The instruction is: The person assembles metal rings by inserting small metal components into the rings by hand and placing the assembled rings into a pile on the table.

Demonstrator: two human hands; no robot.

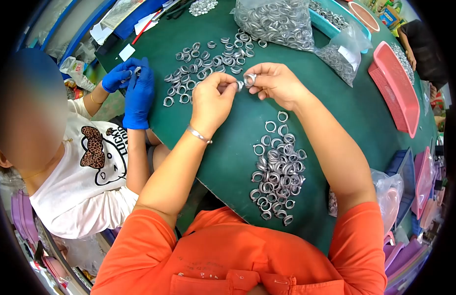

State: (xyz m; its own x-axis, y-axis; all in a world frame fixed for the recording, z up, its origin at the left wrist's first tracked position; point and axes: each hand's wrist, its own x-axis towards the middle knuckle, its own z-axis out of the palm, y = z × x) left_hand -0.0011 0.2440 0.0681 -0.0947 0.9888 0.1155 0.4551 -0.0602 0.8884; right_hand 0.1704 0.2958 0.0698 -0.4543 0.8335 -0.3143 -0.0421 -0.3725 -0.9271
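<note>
My left hand (214,96) pinches a small grey metal ring (239,85) between thumb and fingertips. Close beside it, my right hand (274,82) grips another metal ring (249,79), its round opening turned toward me. The two rings are almost side by side; I cannot tell whether they touch. Below my right forearm lies a heap of similar rings (282,169) on the green table. Beyond my left hand, more rings (208,63) are scattered loosely over the tabletop.
To the left, a co-worker in blue gloves (139,93) handles a small ring. Clear bags of rings (274,22) stand at the back near a turquoise tray (324,24). A pink basket (395,88) sits at the right. The green table's edge (213,192) runs before me.
</note>
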